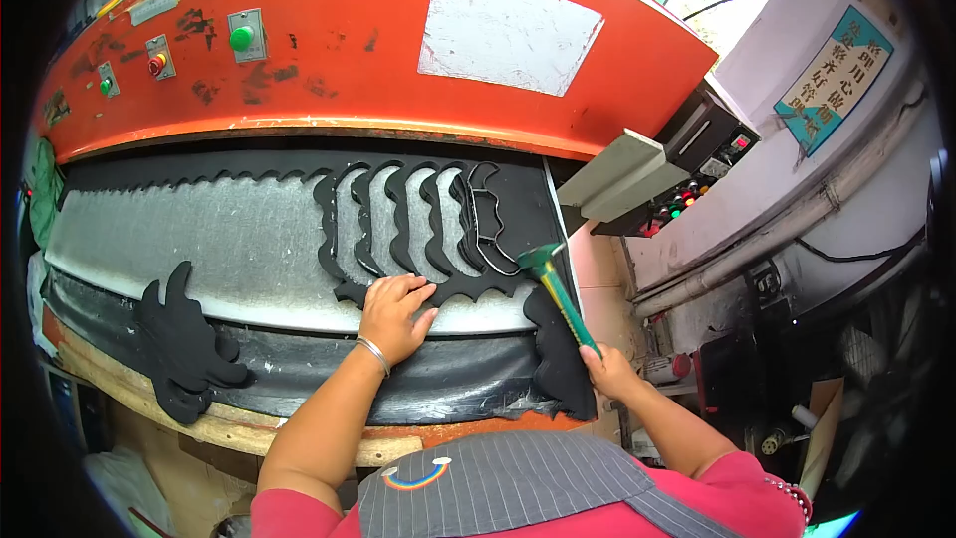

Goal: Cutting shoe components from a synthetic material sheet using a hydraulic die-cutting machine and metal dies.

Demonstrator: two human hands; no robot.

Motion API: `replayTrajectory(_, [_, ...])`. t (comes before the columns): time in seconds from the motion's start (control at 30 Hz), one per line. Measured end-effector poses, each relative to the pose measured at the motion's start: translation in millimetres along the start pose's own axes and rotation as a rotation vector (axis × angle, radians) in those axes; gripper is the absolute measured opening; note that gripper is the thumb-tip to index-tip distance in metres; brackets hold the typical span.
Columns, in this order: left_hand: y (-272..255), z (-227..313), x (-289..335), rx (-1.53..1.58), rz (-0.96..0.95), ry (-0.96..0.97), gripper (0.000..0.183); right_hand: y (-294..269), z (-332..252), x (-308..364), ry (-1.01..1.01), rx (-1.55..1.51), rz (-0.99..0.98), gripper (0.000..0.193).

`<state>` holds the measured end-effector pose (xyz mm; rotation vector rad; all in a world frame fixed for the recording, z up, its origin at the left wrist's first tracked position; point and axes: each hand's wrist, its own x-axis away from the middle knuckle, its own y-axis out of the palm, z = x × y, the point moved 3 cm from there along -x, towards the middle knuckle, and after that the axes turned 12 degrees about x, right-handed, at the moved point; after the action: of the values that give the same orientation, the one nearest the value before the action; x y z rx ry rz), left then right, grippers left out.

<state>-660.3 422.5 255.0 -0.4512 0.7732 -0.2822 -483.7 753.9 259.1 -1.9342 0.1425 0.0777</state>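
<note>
Fingers wrapped round its handle, my right hand (pixel 610 373) grips a green hammer (pixel 565 297). The hammer's head is beside the lower end of a curved metal cutting die (pixel 485 219), which stands on black foam sheet (pixel 523 199). My left hand (pixel 396 317) rests with fingers stretched out on the cut-out edge of that sheet. Left of the die, several curved openings in the sheet show the pale bed (pixel 199 224) beneath. A pile of black cut foam pieces (pixel 184 344) lies at the near left, and more dark pieces (pixel 560 359) are by the hammer.
An orange machine beam (pixel 349 40) with push buttons (pixel 242 38) spans the far side. At the right stand a control box (pixel 712 134) and a grey metal plate (pixel 622 179). A wooden edge (pixel 239 425) borders the near side. Pipes (pixel 737 249) run along the right wall.
</note>
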Motion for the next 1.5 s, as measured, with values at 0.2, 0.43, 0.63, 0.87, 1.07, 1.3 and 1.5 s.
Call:
replayTrajectory(0.2, [-1.8,-6.4,9.7,0.005,-0.025,-0.025,0.036,-56.8,-51.0,-45.2,0.443,-0.79,-0.164,0.046])
replayTrajectory(0.43, [-3.6,-0.5,1.4,0.015,0.002,0.0,0.033,-33.2,-2.8,-11.3,-0.062,-0.654,0.215,0.047])
replayTrajectory(0.63, [-3.4,-3.2,4.3,-0.007,-0.006,-0.01,0.033,-31.5,-22.4,-12.8,0.549,-0.467,-0.432,0.046])
replayTrajectory(0.87, [-6.2,-0.6,9.6,0.001,0.001,-0.027,0.034,-130.0,-112.8,-118.8,0.158,-0.998,-0.037,0.037])
replayTrajectory(1.07, [19.7,34.6,-37.4,-0.053,-0.079,0.145,0.036,-240.7,-148.0,-298.2,-0.347,-1.178,-0.315,0.029])
replayTrajectory(1.3, [54.2,-3.2,-44.9,-0.298,-0.499,-0.2,0.057,-169.7,-170.6,-348.8,-0.119,-1.716,0.205,0.033])
replayTrajectory(1.5, [58.4,3.4,-44.1,-0.269,-0.465,-0.17,0.054,17.0,-115.3,-209.7,-0.186,0.091,0.025,0.019])
